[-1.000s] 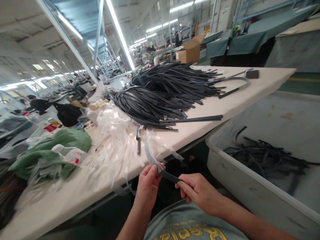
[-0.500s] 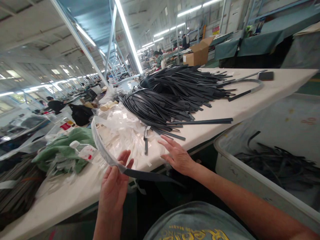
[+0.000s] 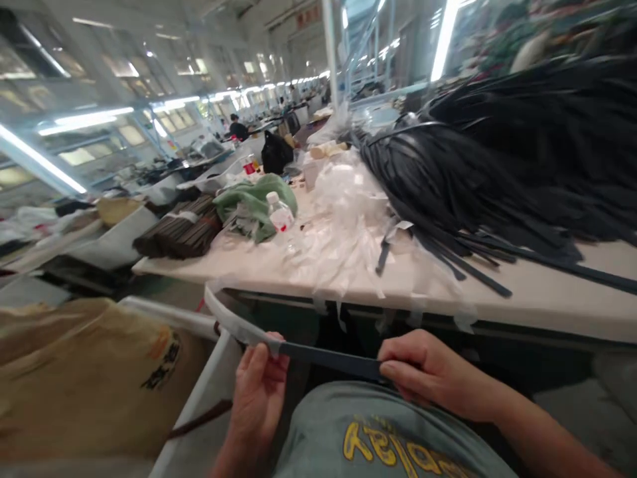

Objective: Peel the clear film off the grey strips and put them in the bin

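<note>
Both hands hold one dark strap [image 3: 331, 357] low in front of the person's grey printed shirt [image 3: 378, 441], below the near edge of the work table [image 3: 522, 299]. The right hand [image 3: 428, 372] is closed around the strap's right end, fingers curled over the top and thumb beneath. The left hand [image 3: 259, 392] pinches it further along, thumb and fingers pressed on the band where the bare dark part gives way to a clear plastic sleeve [image 3: 231, 322]. From that pinch the sleeved part curves up and away to the left, its end loose in the air.

Beyond the grip, on the table, lies a heap of empty clear sleeves [image 3: 343, 226], some hanging over the edge. To the right of that heap sits a large pile of dark straps [image 3: 488, 166], a few loose ones trailing toward the table edge. Further off to the left of the heap are a green cloth [image 3: 251, 196], a small plastic bottle [image 3: 279, 212] resting against it, and a banded bundle of brown strips [image 3: 179, 232].

Left of the left hand stands a white bin [image 3: 209, 382], its rim just beside the wrist; what lies in it cannot be made out. A tan sack [image 3: 84, 378] fills the space further left.
</note>
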Tool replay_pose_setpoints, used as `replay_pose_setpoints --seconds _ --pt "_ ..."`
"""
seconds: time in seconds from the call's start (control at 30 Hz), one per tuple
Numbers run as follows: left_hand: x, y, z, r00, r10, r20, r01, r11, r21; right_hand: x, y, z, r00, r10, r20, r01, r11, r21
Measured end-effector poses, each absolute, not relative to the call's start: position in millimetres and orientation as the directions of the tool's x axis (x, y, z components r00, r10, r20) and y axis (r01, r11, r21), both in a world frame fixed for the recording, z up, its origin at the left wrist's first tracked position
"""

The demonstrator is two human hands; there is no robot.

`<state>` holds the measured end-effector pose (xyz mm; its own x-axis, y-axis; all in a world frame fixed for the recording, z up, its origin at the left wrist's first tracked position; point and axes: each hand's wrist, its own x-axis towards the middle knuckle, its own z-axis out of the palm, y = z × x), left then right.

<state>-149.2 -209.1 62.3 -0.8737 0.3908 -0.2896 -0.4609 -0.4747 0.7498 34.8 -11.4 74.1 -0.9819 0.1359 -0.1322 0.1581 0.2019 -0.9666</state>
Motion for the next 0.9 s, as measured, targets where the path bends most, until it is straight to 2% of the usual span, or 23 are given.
replay_pose_setpoints --seconds 0.13,0.23,0.33,0.47,0.57,0.73,0.8,0.9 --pt "-117.9 -223.8 28.8 -0.722 0.413 -0.556 -0.692 -0.408 0.596 24.3 -12.1 78.2 -0.968 0.21 -0.138 0.225 0.481 -0.847" --pt "-107.3 -215.1 11.0 -0.608 0.464 -0.645 -0.794 -0.337 0.506 -8.8 -34.9 62.2 -0.965 0.23 -0.124 0.24 0.586 -0.774" --pt "-118.1 -205.8 0.8 -0.576 0.512 -0.637 -0.817 -0.345 0.462 -30.6 -50.7 46.2 -0.974 0.165 -0.157 0.223 0.55 -0.805" --pt "-148.4 -206.6 -5.8 -0.613 0.413 -0.674 -0.784 -0.418 0.458 -11.2 -29.8 53.5 -0.967 0.178 -0.184 0.247 0.458 -0.854" --pt "-156.5 -205.7 -9.7 -0.6 0.389 -0.699 -0.795 -0.384 0.469 3.4 -13.6 64.0 -0.953 0.229 -0.199 0.294 0.526 -0.798" --pt "-142.5 -189.3 -16.3 -0.484 0.533 -0.694 -0.872 -0.227 0.434 -35.1 -34.8 48.9 -0.945 0.256 -0.204 0.324 0.659 -0.679" --pt "-144.1 -185.2 -19.5 -0.476 0.542 -0.692 -0.876 -0.221 0.429 -46.7 -40.3 43.9 -0.963 0.199 -0.183 0.269 0.646 -0.715" --pt "-158.2 -186.3 -25.5 -0.476 0.465 -0.746 -0.88 -0.258 0.4 -35.5 -32.5 55.1 -0.985 0.067 -0.158 0.167 0.574 -0.802"
